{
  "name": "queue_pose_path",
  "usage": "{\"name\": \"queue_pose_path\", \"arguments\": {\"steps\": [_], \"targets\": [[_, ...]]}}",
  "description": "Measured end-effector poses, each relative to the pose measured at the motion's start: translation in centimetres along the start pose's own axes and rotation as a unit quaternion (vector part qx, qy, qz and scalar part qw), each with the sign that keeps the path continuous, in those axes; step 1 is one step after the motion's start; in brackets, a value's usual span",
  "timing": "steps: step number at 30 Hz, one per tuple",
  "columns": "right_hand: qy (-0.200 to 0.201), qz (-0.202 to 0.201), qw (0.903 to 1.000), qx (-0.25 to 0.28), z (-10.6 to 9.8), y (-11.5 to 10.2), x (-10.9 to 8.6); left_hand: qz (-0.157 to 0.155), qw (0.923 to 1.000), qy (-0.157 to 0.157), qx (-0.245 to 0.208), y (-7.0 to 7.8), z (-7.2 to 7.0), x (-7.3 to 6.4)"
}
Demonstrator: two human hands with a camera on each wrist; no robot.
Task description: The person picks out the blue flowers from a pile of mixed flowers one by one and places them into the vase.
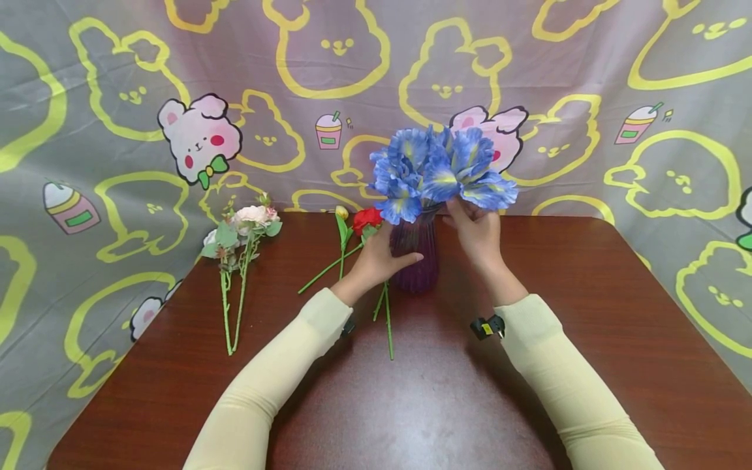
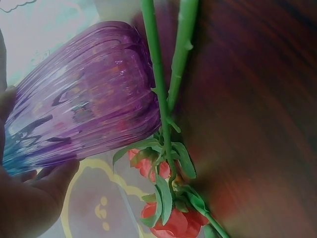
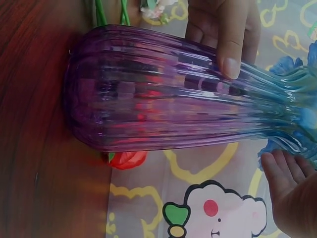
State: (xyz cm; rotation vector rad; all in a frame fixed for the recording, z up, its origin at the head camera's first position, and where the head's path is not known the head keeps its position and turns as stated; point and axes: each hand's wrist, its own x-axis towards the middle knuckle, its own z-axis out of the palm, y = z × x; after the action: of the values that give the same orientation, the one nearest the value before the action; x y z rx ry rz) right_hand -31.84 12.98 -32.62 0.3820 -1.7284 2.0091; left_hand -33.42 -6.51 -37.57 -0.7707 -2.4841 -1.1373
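A ribbed glass vase (image 1: 416,261), purple below and bluish at the neck, stands upright on the table. Large blue flowers (image 1: 442,171) with ruffled petals and yellowish centres fan out from its mouth. My left hand (image 1: 378,258) grips the vase from the left, its thumb (image 3: 230,67) lying across the glass in the right wrist view. On the other side, my right hand (image 1: 478,232) is up by the neck, and its fingers (image 3: 280,166) touch the underside of the blue petals. Petals hide some of its fingertips.
Red flowers (image 1: 367,220) with green stems (image 1: 388,326) lie left of the vase, partly behind my left hand. Beside them is a yellowish bud (image 1: 342,213). Pale pink flowers (image 1: 254,219) lie farther left on the brown table (image 1: 587,313). A patterned curtain (image 1: 352,72) hangs behind.
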Motion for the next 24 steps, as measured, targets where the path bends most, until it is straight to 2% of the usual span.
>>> {"name": "queue_pose_path", "arguments": {"steps": [7,11,14,17,21,24], "targets": [[-0.011,0.012,0.9999,-0.001,-0.5,0.1,0.0,0.000,1.0000,-0.008,0.003,0.0,-0.1,0.1],[-0.039,0.011,0.9984,-0.039,-1.1,0.2,0.0,-0.001,0.9999,-0.010,0.011,0.0,-0.1,0.2],[-0.066,-0.006,0.9942,-0.085,-1.8,0.3,0.1,-0.003,0.9998,-0.011,0.015,0.0,-0.2,0.1],[-0.087,-0.032,0.9819,-0.165,-2.7,0.5,0.2,-0.007,0.9997,-0.017,0.018,0.1,-0.4,0.1],[-0.100,-0.065,0.9524,-0.281,-3.7,0.8,0.2,-0.015,0.9992,-0.030,0.021,0.2,-0.8,0.1],[-0.111,-0.079,0.9362,-0.324,-4.3,1.0,0.2,-0.022,0.9988,-0.039,0.021,0.3,-1.1,0.2]]}}
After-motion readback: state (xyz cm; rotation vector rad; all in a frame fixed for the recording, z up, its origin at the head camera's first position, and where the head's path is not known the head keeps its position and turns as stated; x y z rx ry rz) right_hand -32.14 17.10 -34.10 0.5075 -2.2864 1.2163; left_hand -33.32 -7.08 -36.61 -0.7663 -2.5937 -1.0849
